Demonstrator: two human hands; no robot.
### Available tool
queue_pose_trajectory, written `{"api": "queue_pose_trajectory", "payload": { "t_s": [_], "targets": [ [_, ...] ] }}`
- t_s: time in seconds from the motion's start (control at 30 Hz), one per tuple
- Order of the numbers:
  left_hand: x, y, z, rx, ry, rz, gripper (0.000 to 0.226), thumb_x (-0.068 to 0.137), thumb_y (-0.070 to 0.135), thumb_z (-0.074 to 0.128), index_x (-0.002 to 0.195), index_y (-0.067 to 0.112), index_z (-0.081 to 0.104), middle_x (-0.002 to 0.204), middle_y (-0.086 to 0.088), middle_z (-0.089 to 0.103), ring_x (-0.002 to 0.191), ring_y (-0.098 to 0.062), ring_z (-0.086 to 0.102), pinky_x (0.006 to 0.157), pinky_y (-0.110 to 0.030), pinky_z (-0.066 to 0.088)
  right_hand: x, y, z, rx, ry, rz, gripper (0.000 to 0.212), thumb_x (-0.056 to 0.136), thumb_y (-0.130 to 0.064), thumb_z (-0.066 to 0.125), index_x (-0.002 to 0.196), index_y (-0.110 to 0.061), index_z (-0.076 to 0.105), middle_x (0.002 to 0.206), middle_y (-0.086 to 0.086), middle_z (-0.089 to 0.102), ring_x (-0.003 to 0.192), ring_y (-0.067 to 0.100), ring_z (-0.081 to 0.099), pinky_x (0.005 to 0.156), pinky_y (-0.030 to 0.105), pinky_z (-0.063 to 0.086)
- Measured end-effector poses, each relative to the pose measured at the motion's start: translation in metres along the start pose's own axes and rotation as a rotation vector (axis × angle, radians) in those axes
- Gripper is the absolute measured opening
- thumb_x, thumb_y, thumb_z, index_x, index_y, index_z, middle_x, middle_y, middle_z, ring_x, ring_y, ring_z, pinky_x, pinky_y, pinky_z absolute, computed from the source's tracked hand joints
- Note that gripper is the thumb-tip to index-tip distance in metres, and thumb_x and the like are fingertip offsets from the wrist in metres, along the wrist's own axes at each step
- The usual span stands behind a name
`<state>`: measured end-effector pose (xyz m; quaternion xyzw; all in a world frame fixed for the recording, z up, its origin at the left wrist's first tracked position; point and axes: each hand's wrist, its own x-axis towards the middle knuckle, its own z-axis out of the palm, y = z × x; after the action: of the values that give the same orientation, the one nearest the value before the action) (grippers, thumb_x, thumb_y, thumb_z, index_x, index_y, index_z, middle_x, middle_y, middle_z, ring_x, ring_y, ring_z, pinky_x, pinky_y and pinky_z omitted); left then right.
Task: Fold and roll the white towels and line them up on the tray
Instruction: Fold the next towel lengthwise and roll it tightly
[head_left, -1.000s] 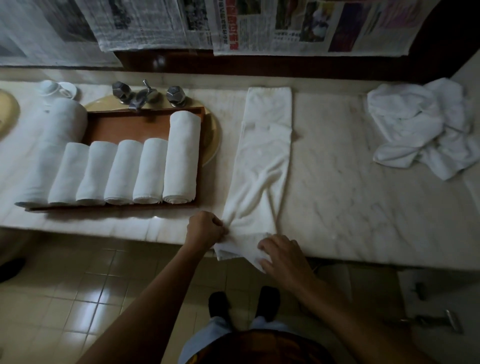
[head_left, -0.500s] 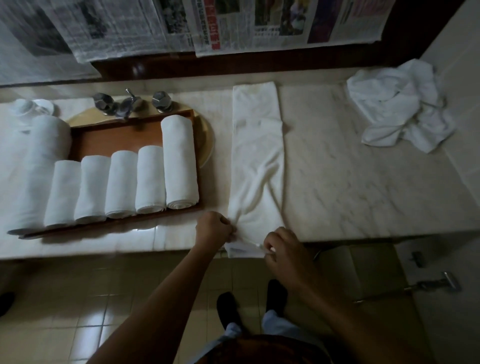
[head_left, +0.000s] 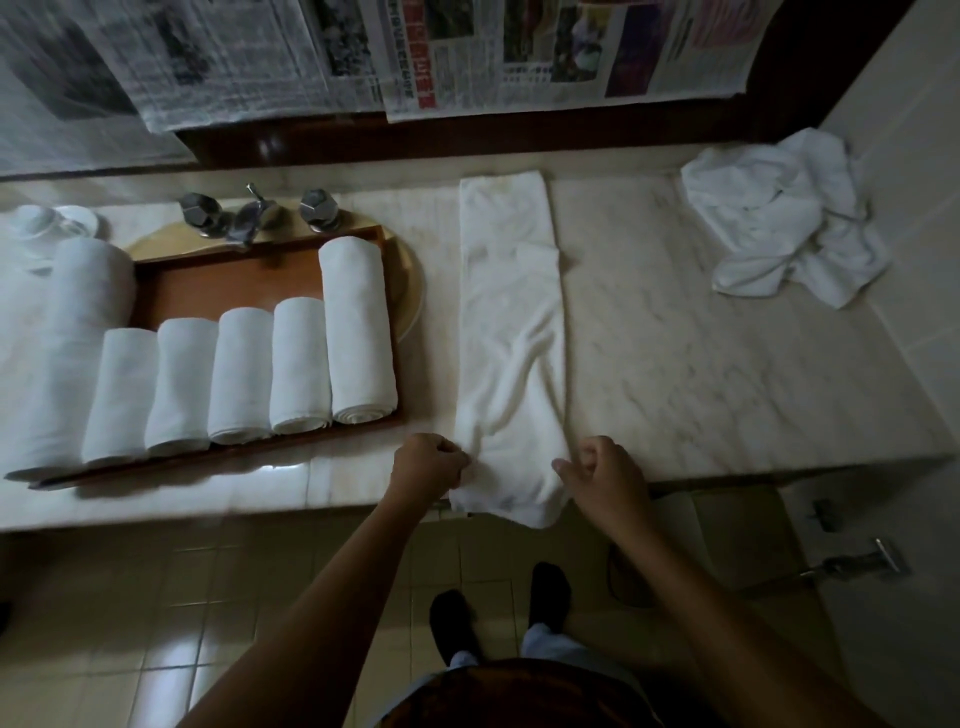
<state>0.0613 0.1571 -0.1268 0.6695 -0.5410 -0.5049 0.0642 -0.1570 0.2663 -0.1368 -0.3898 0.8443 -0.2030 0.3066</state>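
Open: marble counter (head_left: 701, 374) is lying bare, centre right.
Blocking: towel heap (head_left: 779, 228) is sitting upper right; tray (head_left: 234, 286) is filling left.

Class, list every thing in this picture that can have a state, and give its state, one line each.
folded towel: folded into a long strip, flat on the counter, near end overhanging the edge.
left hand: grips the strip's near left edge.
right hand: fingers curled at the near right edge; grip unclear.
rolled towels: rolled, side by side on the tray.
loose towels: crumpled, unfolded.
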Motion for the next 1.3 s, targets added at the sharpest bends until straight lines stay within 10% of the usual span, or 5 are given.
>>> {"api": "queue_pose_trajectory", "payload": {
  "t_s": [0.27, 0.47, 0.63, 0.87, 1.3],
  "targets": [
    [-0.008, -0.006, 0.004, -0.039, 0.029, -0.029, 0.008, 0.092, 0.018, 0.072, 0.087, 0.012, 0.075, 0.078, -0.002, 0.072, 0.069, -0.016, 0.067, 0.054, -0.021, 0.047, 0.017, -0.01, -0.008, -0.003, -0.162, 0.027, 0.019, 0.093, -0.032, 0.066, 0.094, -0.016, 0.057, 0.086, 0.0, 0.062, 0.077, 0.014, 0.058, 0.061, 0.028, 0.042],
    [-0.012, -0.003, 0.016, 0.096, 0.106, 0.013, 0.006, 0.091, 0.02, 0.07, 0.092, 0.019, 0.076, 0.079, 0.008, 0.069, 0.069, -0.001, 0.061, 0.052, -0.013, 0.04, 0.028, -0.001, -0.016, 0.163, -0.251, 0.106, 0.042, 0.087, -0.03, 0.075, 0.124, -0.017, 0.062, 0.118, 0.002, 0.068, 0.103, 0.023, 0.065, 0.087, 0.042, 0.057],
    [-0.009, -0.004, 0.014, -0.21, -0.065, -0.042, 0.013, 0.093, 0.008, 0.067, 0.092, -0.004, 0.071, 0.084, -0.024, 0.07, 0.07, -0.026, 0.068, 0.059, -0.03, 0.054, 0.026, 0.002, -0.028, 0.169, -0.122, 0.05, 0.046, 0.073, -0.034, 0.092, 0.107, -0.022, 0.064, 0.099, -0.005, 0.071, 0.09, 0.012, 0.067, 0.076, 0.032, 0.056],
    [-0.013, -0.009, 0.024, 0.142, 0.113, 0.046, 0.005, 0.091, 0.024, 0.072, 0.096, 0.022, 0.073, 0.089, 0.003, 0.068, 0.072, -0.002, 0.058, 0.056, -0.015, 0.042, 0.024, 0.007, -0.027, 0.105, -0.175, 0.13, 0.069, 0.071, -0.044, 0.092, 0.123, -0.014, 0.058, 0.105, -0.002, 0.069, 0.094, 0.016, 0.065, 0.074, 0.028, 0.047],
    [-0.017, -0.012, 0.018, -0.213, 0.054, -0.022, 0.013, 0.098, 0.013, 0.068, 0.093, 0.001, 0.073, 0.081, -0.011, 0.07, 0.064, -0.017, 0.067, 0.051, -0.02, 0.052, 0.042, -0.014, -0.037, 0.49, -0.304, 0.333, 0.013, 0.095, -0.019, 0.065, 0.089, -0.012, 0.074, 0.088, 0.015, 0.072, 0.082, 0.03, 0.069, 0.077, 0.045, 0.06]
  ]
}}
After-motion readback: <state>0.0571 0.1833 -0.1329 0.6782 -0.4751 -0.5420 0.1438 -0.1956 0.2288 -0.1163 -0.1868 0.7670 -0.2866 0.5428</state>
